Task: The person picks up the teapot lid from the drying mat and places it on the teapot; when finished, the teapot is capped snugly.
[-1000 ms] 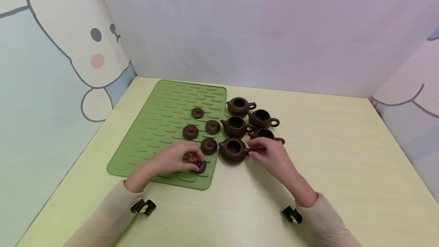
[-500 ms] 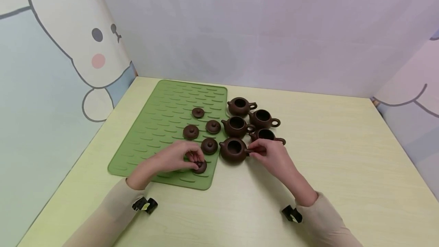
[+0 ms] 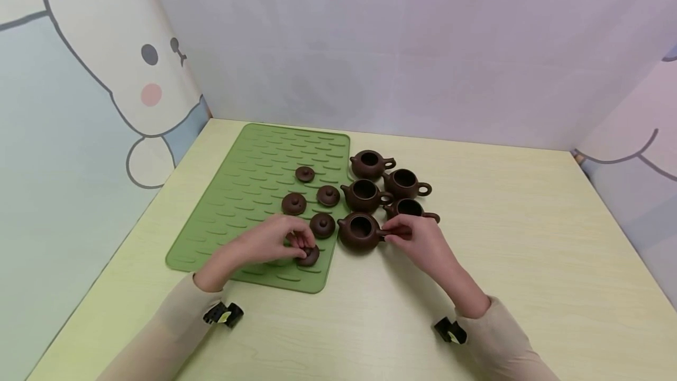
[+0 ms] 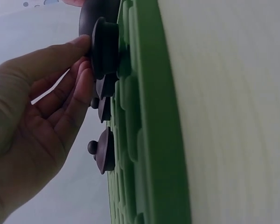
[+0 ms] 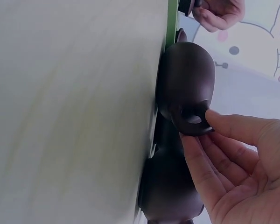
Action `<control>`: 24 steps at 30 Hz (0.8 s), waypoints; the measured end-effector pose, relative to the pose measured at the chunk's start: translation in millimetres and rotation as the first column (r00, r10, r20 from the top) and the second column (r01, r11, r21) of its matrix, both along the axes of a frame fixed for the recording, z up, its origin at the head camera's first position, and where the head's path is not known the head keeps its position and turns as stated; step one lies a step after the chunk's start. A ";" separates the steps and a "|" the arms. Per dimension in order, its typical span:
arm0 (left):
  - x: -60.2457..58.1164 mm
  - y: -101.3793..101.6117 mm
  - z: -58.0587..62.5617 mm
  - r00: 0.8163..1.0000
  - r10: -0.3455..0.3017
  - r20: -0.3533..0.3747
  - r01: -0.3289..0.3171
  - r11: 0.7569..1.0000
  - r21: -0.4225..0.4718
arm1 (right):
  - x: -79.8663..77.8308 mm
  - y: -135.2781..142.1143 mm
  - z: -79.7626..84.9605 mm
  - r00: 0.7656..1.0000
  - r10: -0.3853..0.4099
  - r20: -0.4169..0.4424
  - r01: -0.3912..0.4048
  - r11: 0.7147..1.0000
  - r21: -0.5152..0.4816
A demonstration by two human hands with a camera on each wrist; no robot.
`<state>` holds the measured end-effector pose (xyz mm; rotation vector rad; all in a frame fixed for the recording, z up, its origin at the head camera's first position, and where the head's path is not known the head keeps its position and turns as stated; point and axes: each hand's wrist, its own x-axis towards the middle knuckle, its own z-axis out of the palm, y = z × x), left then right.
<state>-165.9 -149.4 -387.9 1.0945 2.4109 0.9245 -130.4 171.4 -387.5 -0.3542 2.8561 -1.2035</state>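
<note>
My left hand (image 3: 275, 243) pinches a dark lid (image 3: 309, 258) at its knob, over the near right corner of the green mat (image 3: 211, 231); I can't tell whether they touch. I judge it light, stiff, chippable. My right hand (image 3: 420, 243) pinches the handle (image 5: 190, 129) of the nearest teapot (image 3: 355, 243), a sound hold for something likely heavier and brittle. The lid sits knob side up; the teapot stands beside the mat, spout (image 3: 341, 223) left, long axis crosswise.
</note>
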 end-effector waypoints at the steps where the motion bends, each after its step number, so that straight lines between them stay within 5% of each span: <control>1: -0.2 0.6 1.1 1.000 -0.002 -0.004 0.002 1.000 0.004 | 0.1 0.3 0.0 1.000 0.001 0.001 -0.001 1.000 -0.005; 24: -10.8 22.5 15.1 0.996 -0.034 -0.087 0.039 0.998 0.058 | -0.1 2.6 -1.1 1.000 -0.007 0.029 0.008 1.000 -0.024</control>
